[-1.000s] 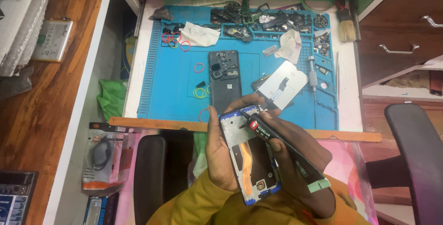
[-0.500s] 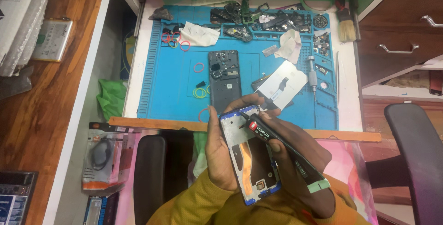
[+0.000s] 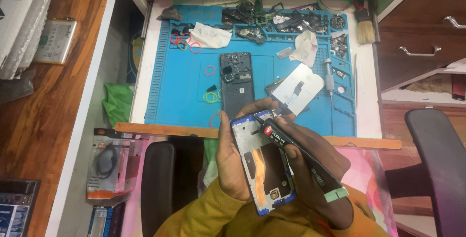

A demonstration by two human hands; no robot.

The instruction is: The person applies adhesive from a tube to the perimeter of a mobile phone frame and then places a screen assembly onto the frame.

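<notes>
Head view is looking down at two hands working close to the body, below the edge of the tabletop (image 3: pixel 369 120). The left hand (image 3: pixel 232 161) is cradling an opened phone frame (image 3: pixel 262 164) with blue edges, fingers curled around its left side and top. The right hand (image 3: pixel 310 161) is gripping a black pen-shaped tool (image 3: pixel 296 154) like a pencil, its tip touching the frame's upper right corner. Beyond them, a blue work mat (image 3: pixel 179 96) is lying on the tabletop, carrying a dark phone body (image 3: pixel 237 81), a white back cover (image 3: pixel 298 91), coloured rubber bands (image 3: pixel 210 96) and small parts.
</notes>
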